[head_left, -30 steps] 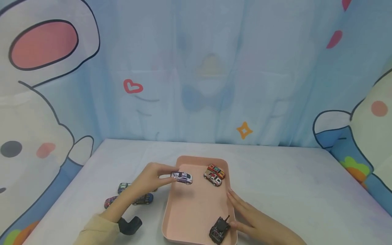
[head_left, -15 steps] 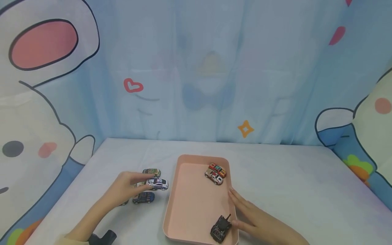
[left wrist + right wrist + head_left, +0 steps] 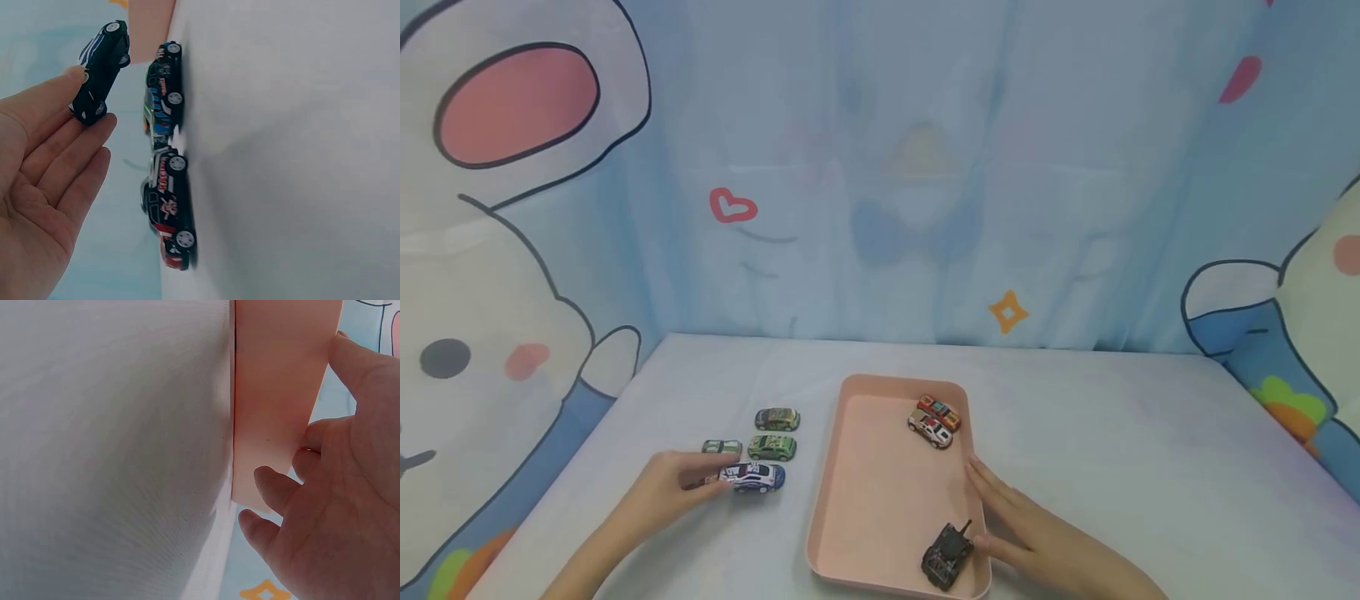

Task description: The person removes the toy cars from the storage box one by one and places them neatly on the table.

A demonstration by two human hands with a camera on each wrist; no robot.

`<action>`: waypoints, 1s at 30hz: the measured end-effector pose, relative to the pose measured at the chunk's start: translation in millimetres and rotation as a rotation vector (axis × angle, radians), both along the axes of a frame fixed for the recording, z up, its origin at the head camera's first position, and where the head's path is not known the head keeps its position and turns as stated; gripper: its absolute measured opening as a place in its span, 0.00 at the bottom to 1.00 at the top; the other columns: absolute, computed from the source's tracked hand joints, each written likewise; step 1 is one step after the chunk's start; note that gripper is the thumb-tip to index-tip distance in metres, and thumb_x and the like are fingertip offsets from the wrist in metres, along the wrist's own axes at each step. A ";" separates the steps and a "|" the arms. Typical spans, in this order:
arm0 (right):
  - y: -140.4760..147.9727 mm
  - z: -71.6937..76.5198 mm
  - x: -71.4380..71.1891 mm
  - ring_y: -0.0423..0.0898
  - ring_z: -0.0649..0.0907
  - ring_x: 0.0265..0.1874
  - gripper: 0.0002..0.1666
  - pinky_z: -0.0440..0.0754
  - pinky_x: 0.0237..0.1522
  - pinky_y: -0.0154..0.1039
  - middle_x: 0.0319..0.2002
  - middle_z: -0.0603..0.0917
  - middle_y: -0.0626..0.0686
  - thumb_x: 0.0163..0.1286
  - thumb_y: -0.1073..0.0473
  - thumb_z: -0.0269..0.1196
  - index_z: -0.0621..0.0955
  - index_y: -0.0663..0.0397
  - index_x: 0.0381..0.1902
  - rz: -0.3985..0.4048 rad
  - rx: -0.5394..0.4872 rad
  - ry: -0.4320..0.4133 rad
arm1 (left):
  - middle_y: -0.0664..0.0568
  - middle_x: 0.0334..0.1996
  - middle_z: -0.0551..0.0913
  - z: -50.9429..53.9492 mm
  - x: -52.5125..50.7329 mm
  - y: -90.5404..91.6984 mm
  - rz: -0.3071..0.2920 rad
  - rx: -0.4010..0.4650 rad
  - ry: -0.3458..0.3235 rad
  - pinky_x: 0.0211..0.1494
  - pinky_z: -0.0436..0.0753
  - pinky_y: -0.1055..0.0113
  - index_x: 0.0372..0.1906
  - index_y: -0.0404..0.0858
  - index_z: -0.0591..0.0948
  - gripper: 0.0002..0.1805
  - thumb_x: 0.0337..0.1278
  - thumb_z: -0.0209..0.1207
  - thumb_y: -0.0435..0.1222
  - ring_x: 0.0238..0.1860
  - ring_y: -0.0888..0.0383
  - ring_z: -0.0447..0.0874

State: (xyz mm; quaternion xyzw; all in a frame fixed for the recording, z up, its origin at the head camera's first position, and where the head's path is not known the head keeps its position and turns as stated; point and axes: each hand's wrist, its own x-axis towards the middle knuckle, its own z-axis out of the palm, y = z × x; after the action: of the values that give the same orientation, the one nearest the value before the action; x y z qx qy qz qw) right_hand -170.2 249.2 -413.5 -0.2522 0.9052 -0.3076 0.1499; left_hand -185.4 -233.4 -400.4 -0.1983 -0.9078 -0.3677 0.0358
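My left hand [image 3: 658, 492] pinches a white-and-purple toy car [image 3: 752, 477] between thumb and fingers. In the left wrist view this car is tilted above the tabletop, its dark underside showing. Below it stand a blue-and-black toy car [image 3: 165, 94] and a red-and-black toy car [image 3: 169, 209], both mostly hidden in the head view. Beyond the held car are a green toy car [image 3: 772, 447], a camouflage-coloured one [image 3: 777, 418] and a pale green one [image 3: 722, 447]. My right hand [image 3: 1037, 533] rests, fingers extended, against the right side of the pink tray [image 3: 880, 500].
Inside the tray, a white-and-red toy car [image 3: 929, 428] and an orange-red one [image 3: 940, 412] sit side by side at the far right. A dark toy tank [image 3: 947, 557] stands in the near right corner. A patterned curtain [image 3: 917, 275] hangs behind the white table [image 3: 1112, 442].
From over the tray, my left hand has carried the white-and-purple car left and down to the group of cars on the table. My right hand has stayed against the tray.
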 end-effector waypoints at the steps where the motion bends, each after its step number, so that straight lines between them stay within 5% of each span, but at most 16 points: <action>1: -0.1 0.4 -0.2 0.66 0.55 0.82 0.51 0.66 0.74 0.71 0.87 0.47 0.60 0.84 0.38 0.58 0.49 0.54 0.88 -0.002 0.002 -0.001 | 0.36 0.51 0.90 -2.0 1.4 -1.1 0.005 -0.005 0.001 0.54 0.90 0.56 0.54 0.28 0.89 0.19 0.61 0.75 0.33 0.52 0.39 0.91; 8: -2.7 1.6 -1.6 0.68 0.55 0.82 0.52 0.62 0.73 0.76 0.86 0.47 0.62 0.83 0.37 0.58 0.49 0.55 0.88 -0.033 0.018 -0.068 | 0.34 0.52 0.89 -17.4 10.9 -6.5 -0.027 0.025 -0.063 0.55 0.90 0.55 0.53 0.26 0.88 0.18 0.61 0.74 0.31 0.54 0.35 0.89; 18: 1.5 -2.6 -2.7 0.71 0.57 0.80 0.50 0.71 0.72 0.69 0.86 0.48 0.66 0.84 0.43 0.59 0.49 0.60 0.87 0.029 0.007 0.033 | 0.33 0.50 0.89 -20.8 13.0 -2.7 -0.083 0.051 -0.123 0.55 0.90 0.53 0.52 0.25 0.88 0.17 0.60 0.74 0.29 0.53 0.32 0.88; 30: -0.8 0.6 -1.0 0.70 0.57 0.80 0.50 0.70 0.71 0.71 0.86 0.47 0.64 0.84 0.42 0.59 0.49 0.57 0.88 0.032 0.013 0.016 | 0.47 0.42 0.93 -14.0 12.6 3.0 -0.082 -0.406 0.042 0.51 0.90 0.50 0.47 0.35 0.92 0.16 0.55 0.78 0.37 0.45 0.46 0.91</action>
State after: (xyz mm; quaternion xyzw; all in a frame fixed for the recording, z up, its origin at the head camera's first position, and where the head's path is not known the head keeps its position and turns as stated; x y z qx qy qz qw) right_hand -171.1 248.4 -412.9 -0.2681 0.9042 -0.2973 0.1489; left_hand -172.8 -230.4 -414.5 -0.2460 -0.9535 -0.1740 -0.0009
